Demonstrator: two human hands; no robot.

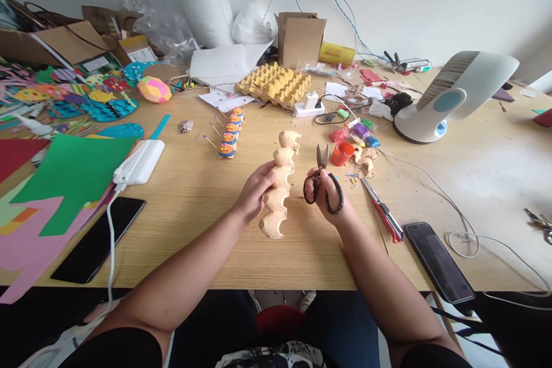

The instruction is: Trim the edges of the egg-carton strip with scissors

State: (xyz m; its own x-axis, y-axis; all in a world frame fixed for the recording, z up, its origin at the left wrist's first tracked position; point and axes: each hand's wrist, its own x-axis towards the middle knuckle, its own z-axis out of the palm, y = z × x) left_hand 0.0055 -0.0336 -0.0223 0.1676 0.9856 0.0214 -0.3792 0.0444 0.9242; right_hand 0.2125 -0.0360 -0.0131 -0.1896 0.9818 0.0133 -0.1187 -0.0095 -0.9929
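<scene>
Five humps to the strip [276, 200], held above the desk [190, 195] and pinched along its left edge in the left hand [254, 191]; gripped by the handles in the right hand [324, 188], the scissors [321, 161], blades slightly parted, pointing away and well clear of the strip; apparently at the trimming stage, judging by the scalloped right edge and the scraps [366, 162] beside the cup [342, 153]; for any further cut, probably needing to bring the blades across to that edge, turn the strip to meet them and follow each curve in short bites; likely fragile at the narrow necks, so better supported near the cut than squeezed.
</scene>
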